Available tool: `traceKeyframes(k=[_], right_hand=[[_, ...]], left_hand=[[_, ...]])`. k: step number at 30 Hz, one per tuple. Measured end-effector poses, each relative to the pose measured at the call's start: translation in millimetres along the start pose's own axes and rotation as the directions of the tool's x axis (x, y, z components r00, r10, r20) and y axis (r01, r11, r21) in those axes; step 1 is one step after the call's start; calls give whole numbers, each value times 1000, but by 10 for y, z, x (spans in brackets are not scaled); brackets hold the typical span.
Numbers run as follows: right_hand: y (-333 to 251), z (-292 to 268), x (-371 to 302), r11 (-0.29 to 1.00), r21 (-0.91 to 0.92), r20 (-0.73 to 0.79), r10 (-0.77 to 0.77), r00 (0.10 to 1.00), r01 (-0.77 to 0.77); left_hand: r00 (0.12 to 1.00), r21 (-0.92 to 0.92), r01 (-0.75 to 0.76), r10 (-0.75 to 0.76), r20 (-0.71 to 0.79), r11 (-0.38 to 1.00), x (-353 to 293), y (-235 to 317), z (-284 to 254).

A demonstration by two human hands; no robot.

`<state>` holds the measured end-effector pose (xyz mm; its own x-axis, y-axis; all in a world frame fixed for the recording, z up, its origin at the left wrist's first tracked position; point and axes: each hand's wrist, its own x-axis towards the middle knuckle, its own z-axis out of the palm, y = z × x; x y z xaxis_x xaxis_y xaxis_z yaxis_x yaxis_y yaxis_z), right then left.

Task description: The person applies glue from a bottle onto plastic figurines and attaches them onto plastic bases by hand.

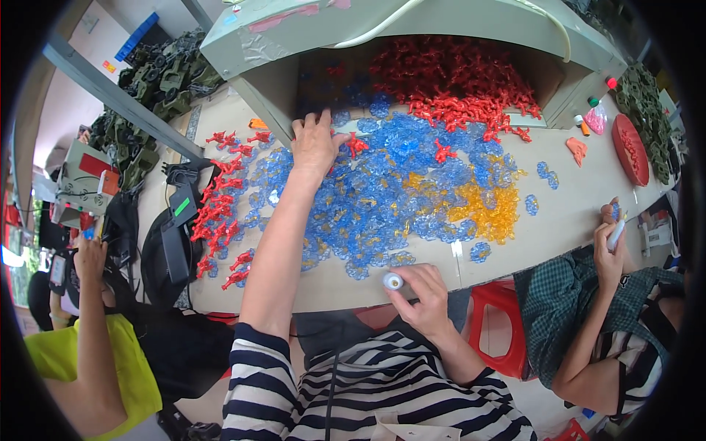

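My left hand [316, 143] reaches to the mouth of the box-like machine, fingers stretched and apart, with nothing seen in them. Beside it lie a small red figure-shaped piece [356, 145] and the edge of a heap of translucent blue plastic pieces [368, 198]. Near the table's front edge, my right hand [425, 295] is closed around a small white bottle [393, 281], whose round end faces up. Orange-yellow pieces [489, 209] lie mixed into the blue heap on its right.
A grey box-like machine [257, 51] holds a pile of red pieces [471, 81]. Rows of red pieces [217, 206] lie on the left, by a black power adapter [175, 250]. A red bowl [630, 149] sits at right. People work on both sides; a red stool [507, 331] stands below.
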<state>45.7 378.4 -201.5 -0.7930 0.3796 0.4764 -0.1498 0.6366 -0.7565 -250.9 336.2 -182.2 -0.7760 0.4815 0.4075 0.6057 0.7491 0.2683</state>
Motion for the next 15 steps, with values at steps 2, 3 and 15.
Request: traceKeyframes(k=[2,3,15], right_hand=[[28,-19,-20,1000,-7,-2,7,1000,-7],[22,-15,-22,1000,1,3,7,1000,-7],[28,-22,1,1000,-9,6,4,1000,-4]], left_hand=[[996,-126,24,-13,92,992,50,26,38],[996,-124,23,-12,90,992,63,-13,36],[994,-404,-100,76,-74,909,-519,415,-785]])
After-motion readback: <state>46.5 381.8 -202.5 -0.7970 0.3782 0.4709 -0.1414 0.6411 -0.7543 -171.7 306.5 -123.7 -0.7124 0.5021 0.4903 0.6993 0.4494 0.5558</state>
